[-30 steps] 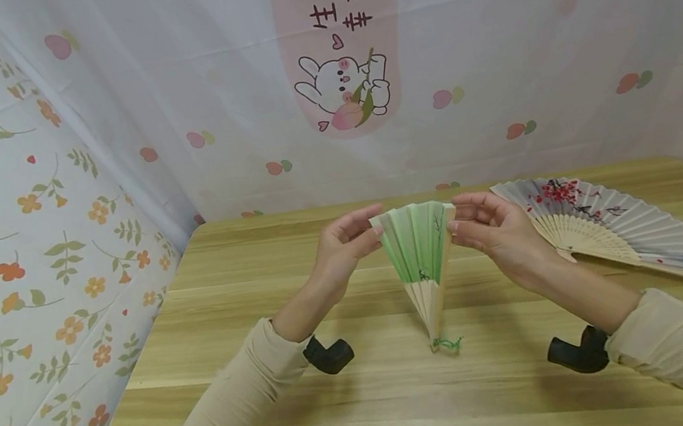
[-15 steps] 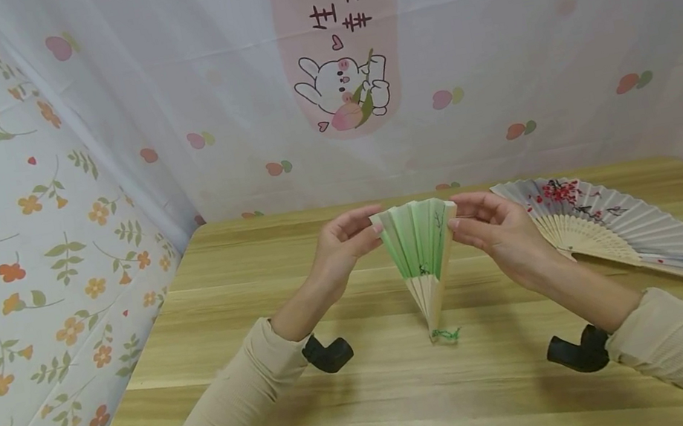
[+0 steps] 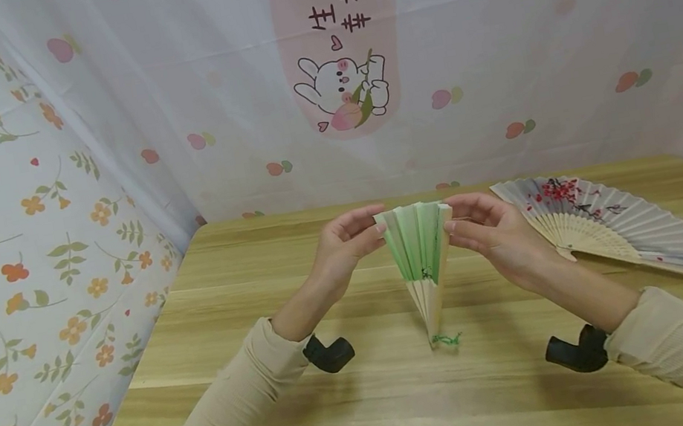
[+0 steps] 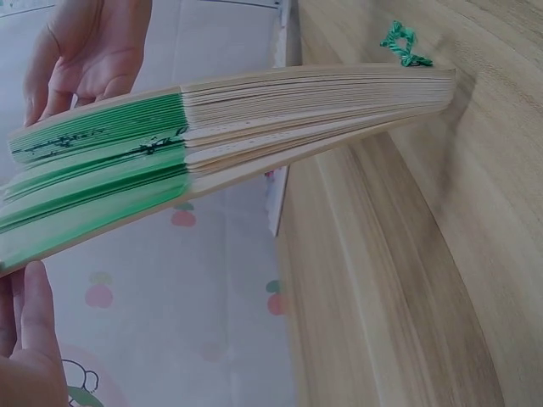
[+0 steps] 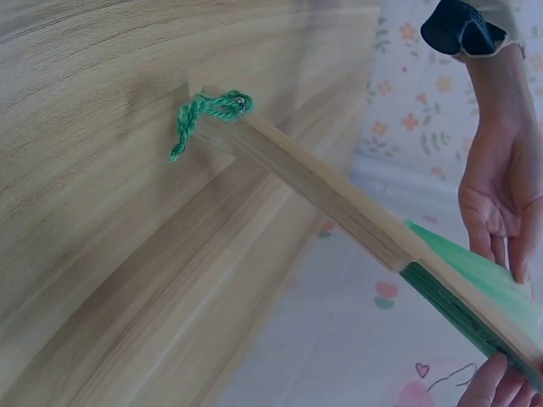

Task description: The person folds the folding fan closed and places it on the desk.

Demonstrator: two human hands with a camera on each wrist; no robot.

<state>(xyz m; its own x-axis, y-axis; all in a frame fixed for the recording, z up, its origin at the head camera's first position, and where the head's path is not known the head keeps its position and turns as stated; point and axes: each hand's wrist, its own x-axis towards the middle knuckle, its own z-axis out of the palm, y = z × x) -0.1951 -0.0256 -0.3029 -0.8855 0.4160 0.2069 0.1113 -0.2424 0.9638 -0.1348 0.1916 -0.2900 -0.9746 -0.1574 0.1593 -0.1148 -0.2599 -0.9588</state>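
Note:
A green folding fan (image 3: 415,246), partly spread, stands upright with its narrow pivot end down at the wooden table. My left hand (image 3: 337,251) pinches its left outer rib near the top between thumb and fingers. On the other side, my right hand (image 3: 501,235) pinches the right outer rib near the top. In the left wrist view, most ribs of the fan (image 4: 229,119) lie stacked together, with a few pleats parted on the left hand's side. A green knotted cord (image 5: 208,110) hangs from the pivot end in the right wrist view.
A second folding fan (image 3: 615,227), grey-white with red blossoms, lies spread on the wooden table (image 3: 417,419) at the right, close to my right forearm. A printed white cloth (image 3: 210,76) hangs behind the table, and a floral cloth (image 3: 3,300) hangs at the left.
The green fan's top has narrowed slightly, with my hands a little closer together. Its pivot end rose slightly, then came down again. The blossom fan has stayed in place.

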